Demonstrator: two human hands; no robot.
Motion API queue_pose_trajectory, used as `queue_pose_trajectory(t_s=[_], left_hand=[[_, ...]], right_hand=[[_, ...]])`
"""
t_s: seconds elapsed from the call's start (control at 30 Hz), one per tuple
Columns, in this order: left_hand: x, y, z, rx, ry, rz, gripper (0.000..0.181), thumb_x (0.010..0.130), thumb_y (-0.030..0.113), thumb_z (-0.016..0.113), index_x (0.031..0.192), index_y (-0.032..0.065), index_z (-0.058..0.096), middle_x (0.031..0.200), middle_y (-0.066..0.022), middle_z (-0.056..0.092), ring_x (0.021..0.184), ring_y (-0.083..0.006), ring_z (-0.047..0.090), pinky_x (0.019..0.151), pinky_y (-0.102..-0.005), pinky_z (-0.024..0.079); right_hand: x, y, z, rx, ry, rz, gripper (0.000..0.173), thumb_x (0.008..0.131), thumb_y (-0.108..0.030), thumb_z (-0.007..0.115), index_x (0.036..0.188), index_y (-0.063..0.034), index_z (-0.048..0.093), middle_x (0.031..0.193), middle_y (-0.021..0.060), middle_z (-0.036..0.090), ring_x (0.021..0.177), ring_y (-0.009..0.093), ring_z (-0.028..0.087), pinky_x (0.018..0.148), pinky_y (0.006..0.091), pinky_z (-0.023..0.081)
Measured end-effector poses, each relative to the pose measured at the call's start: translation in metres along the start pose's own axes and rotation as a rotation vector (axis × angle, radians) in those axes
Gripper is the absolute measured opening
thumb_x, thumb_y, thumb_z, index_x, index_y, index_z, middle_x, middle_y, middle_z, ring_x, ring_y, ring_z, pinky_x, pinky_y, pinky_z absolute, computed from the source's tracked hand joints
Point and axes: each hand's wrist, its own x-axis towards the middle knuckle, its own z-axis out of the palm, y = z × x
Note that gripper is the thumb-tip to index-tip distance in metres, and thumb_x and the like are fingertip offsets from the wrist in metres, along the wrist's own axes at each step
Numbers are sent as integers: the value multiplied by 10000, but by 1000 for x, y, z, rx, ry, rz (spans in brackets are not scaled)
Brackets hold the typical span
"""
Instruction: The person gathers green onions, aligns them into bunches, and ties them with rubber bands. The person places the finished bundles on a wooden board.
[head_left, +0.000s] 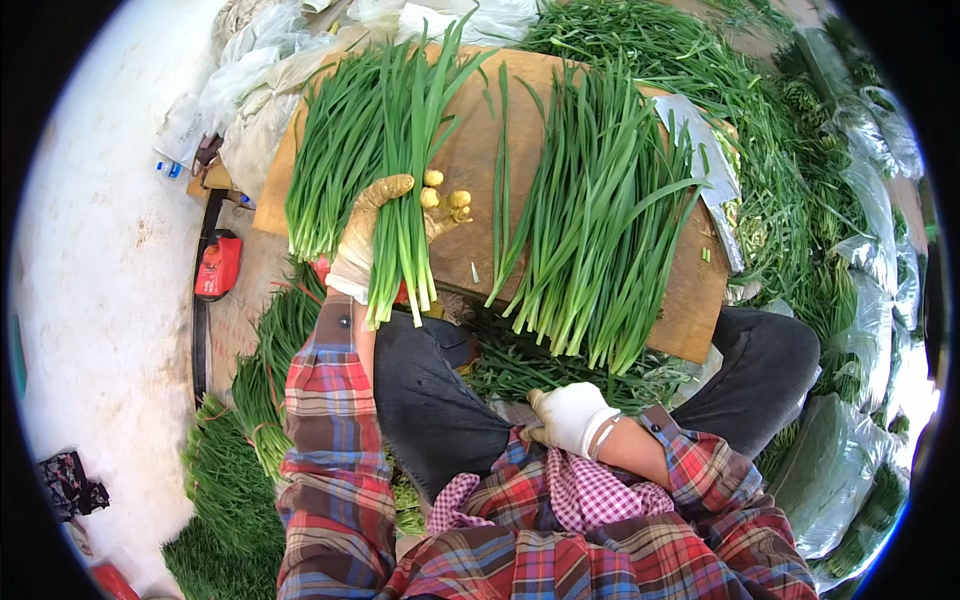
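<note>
My left hand (375, 221), in a soiled glove, holds a small bunch of garlic chives (405, 247) between thumb and fingers, pale stem ends towards me. Beside and beneath it, a pile of chives (330, 157) lies on the left of the wooden board (465, 165). A larger pile of chives (592, 232) spreads over the board's right half, stem ends past the near edge. My right hand (570, 420), in a white glove, rests low at my lap by a pink checked cloth (577, 484). Its fingers are curled and partly hidden, so whether it grips anything is unclear.
A broad metal blade (705, 165) lies along the board's right edge. Loose green leaves (795, 202) heap beyond it, with plastic-wrapped bundles (832, 465) farther right. Tied chive bundles (232, 472) stand at the left, near a red container (218, 264). Plastic bags (262, 75) sit behind the board.
</note>
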Motion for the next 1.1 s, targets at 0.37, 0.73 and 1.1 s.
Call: queue_pose_trajectory(t_s=[0.37,0.73,1.1], left_hand=[[-10,-32,52,202,-7,-154,339,880,104,558,1149,-103,557,901,-202,688,1074,-430,595,985,-491,461],[48,-89,31,1434,634,-198,573,747,407,754,1083,-27,591,984,-194,676,919,-302,666,831,-349,518],[58,-127,7,1967,824,-62,907,824,707,497,1377,-8,422,1375,-287,412,1265,-421,425,1058,-455,353]], right_hand=[[71,3,-79,807,816,47,349,888,-354,551,809,-25,639,712,204,627,720,392,629,668,454,507],[-42,17,17,338,330,65,362,863,-432,570,845,-78,644,737,156,651,702,349,642,635,435,510],[-44,127,-37,760,971,555,527,881,-344,620,1225,41,515,1079,210,656,1016,319,640,885,364,477]])
